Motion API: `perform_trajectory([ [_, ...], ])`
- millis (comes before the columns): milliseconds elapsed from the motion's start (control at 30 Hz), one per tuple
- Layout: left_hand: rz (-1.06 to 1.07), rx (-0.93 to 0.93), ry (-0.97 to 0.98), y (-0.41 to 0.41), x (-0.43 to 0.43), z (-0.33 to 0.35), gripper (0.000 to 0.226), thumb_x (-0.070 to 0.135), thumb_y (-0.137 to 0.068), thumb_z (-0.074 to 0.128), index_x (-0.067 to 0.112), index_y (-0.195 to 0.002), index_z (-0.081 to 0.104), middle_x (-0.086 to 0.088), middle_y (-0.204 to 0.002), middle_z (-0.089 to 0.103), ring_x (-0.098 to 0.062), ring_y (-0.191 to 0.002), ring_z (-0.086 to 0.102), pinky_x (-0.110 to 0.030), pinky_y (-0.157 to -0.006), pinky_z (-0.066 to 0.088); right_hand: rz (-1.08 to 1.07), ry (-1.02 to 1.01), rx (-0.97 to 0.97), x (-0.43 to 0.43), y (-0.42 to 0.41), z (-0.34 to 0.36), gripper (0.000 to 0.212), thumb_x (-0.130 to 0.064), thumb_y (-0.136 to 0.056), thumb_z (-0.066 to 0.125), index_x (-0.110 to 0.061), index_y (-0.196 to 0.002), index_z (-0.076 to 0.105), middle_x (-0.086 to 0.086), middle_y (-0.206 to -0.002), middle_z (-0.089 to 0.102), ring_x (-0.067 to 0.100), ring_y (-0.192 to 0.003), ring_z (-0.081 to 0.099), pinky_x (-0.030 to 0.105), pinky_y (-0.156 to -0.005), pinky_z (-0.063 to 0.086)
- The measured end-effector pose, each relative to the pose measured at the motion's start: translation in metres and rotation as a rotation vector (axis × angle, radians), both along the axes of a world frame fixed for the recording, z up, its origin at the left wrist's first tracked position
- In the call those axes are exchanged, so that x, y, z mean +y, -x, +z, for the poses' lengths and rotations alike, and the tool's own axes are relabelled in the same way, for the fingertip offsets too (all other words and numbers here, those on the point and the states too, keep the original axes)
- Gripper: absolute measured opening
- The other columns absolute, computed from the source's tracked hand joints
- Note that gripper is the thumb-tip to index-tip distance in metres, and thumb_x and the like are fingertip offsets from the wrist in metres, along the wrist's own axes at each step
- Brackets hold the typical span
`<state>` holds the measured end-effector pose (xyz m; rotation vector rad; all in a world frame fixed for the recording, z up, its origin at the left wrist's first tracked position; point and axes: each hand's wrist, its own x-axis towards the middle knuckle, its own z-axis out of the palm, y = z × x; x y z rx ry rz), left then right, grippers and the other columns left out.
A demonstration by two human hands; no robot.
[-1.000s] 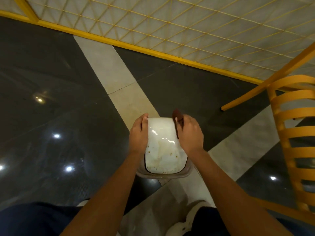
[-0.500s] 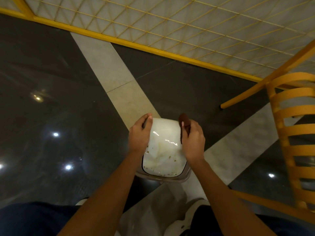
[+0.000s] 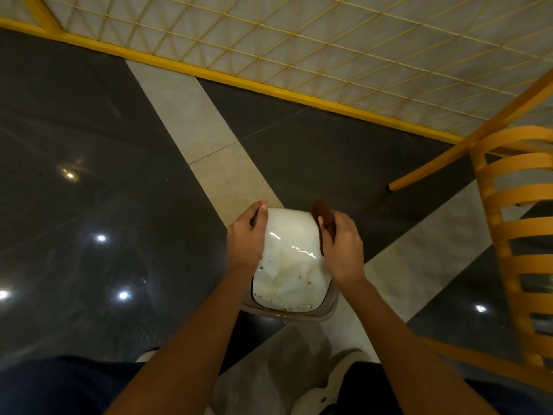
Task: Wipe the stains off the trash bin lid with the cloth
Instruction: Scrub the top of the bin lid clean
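Note:
A small trash bin stands on the floor between my feet, and its white lid [image 3: 291,265] is glossy and speckled with brown stains along its near and left edges. My left hand [image 3: 245,238] grips the lid's left edge, thumb on top at the far corner. My right hand [image 3: 341,250] holds a dark brown cloth [image 3: 323,217] bunched against the lid's right far edge. The cloth sticks out beyond my fingers. The bin's clear rim [image 3: 326,314] shows below the lid.
A yellow slatted chair [image 3: 514,235] stands close on the right, one leg [image 3: 434,166] angling over the floor. A yellow-framed wire grid panel [image 3: 299,55] runs across the far side. Dark glossy floor tiles with pale stripes surround the bin. My shoes [image 3: 338,378] sit beside it.
My right hand with the cloth has shifted slightly right, from the lid's top surface to its right edge. My left hand keeps its hold.

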<state>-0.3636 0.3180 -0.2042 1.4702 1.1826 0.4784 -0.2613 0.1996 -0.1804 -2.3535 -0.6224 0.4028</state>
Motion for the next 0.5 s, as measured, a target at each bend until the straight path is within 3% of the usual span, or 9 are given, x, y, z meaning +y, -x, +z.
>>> perform_trajectory([
  [67,0.014,-0.006,0.008,0.001,-0.001,-0.001,0.032,0.04,-0.093,0.049,0.024,-0.116,0.064,0.01,-0.105,0.065,-0.011,-0.102,0.06,-0.037,-0.093,0.05,-0.037,0.106,0.09,0.014,-0.018,0.0,0.029,-0.028,-0.095,0.048,-0.008,-0.115,0.056,0.011,-0.11,0.061,0.024,-0.103,0.058,0.03,-0.084,0.044],
  [133,0.017,-0.002,0.017,0.001,-0.001,0.0,0.031,0.042,-0.092,0.049,0.026,-0.115,0.064,0.008,-0.105,0.066,-0.01,-0.1,0.061,-0.038,-0.092,0.051,-0.017,0.169,0.093,0.023,-0.024,0.001,0.03,-0.025,-0.095,0.048,-0.01,-0.121,0.053,0.011,-0.114,0.062,0.026,-0.106,0.058,0.035,-0.088,0.047],
  [233,0.013,0.009,-0.008,0.0,-0.001,0.001,0.031,0.041,-0.093,0.048,0.025,-0.114,0.064,0.006,-0.105,0.067,-0.01,-0.098,0.061,-0.036,-0.091,0.051,0.165,0.118,-0.062,0.018,-0.006,0.004,0.038,-0.023,-0.094,0.048,-0.018,-0.132,0.045,0.006,-0.126,0.056,0.023,-0.118,0.048,0.035,-0.103,0.037],
  [333,0.013,0.012,-0.023,0.0,-0.001,0.0,0.03,0.041,-0.093,0.048,0.024,-0.111,0.065,0.008,-0.098,0.067,-0.01,-0.095,0.062,-0.033,-0.088,0.052,0.357,0.075,-0.15,0.009,0.004,0.008,0.039,-0.032,-0.092,0.045,-0.021,-0.129,0.049,0.002,-0.129,0.053,0.019,-0.123,0.043,0.032,-0.11,0.026],
  [433,0.005,0.008,-0.007,0.001,-0.001,0.001,0.032,0.042,-0.093,0.048,0.024,-0.113,0.064,0.007,-0.102,0.067,-0.01,-0.097,0.062,-0.033,-0.09,0.051,0.301,0.116,0.018,0.013,-0.005,0.017,0.046,-0.051,-0.093,0.039,-0.021,-0.125,0.053,-0.002,-0.138,0.044,0.016,-0.133,0.032,0.037,-0.113,0.023],
  [500,0.001,0.001,-0.008,0.0,-0.002,0.001,0.031,0.04,-0.093,0.048,0.024,-0.115,0.063,0.006,-0.105,0.067,-0.009,-0.098,0.061,-0.034,-0.091,0.051,0.228,0.101,0.147,0.02,-0.012,0.019,0.047,-0.054,-0.093,0.036,-0.019,-0.118,0.056,-0.001,-0.138,0.044,0.017,-0.133,0.032,0.037,-0.111,0.025],
])
